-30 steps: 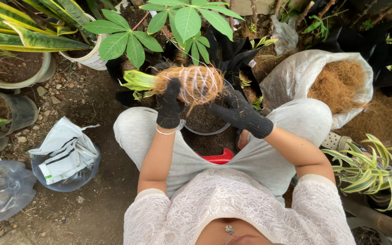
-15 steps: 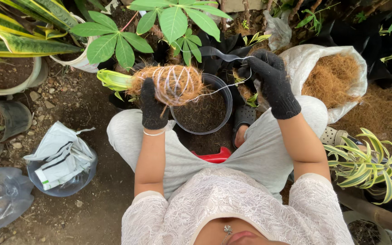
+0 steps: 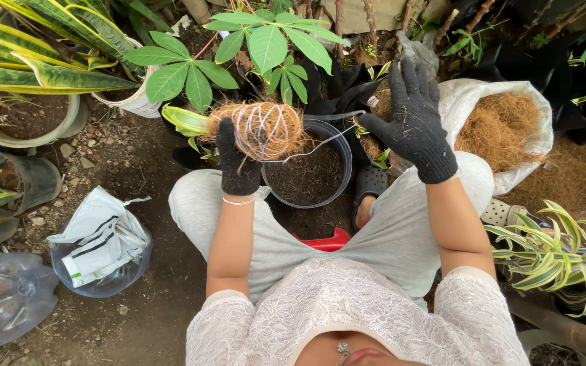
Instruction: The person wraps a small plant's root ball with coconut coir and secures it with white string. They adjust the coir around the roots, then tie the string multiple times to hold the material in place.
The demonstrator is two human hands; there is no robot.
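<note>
Left hand, black-gloved, is gripping the fibre-wrapped root ball, fingers closed round it, holding it above the clear pot of soil. Right hand is lifting away to the right with fingers spread, the white string running taut from it to the ball. Judgement: keeping tension even and turning the ball is spreading the wraps better. Underfoot is bare dirt ground; potted plants are crowding round, a sack of coir is sitting at right.
</note>
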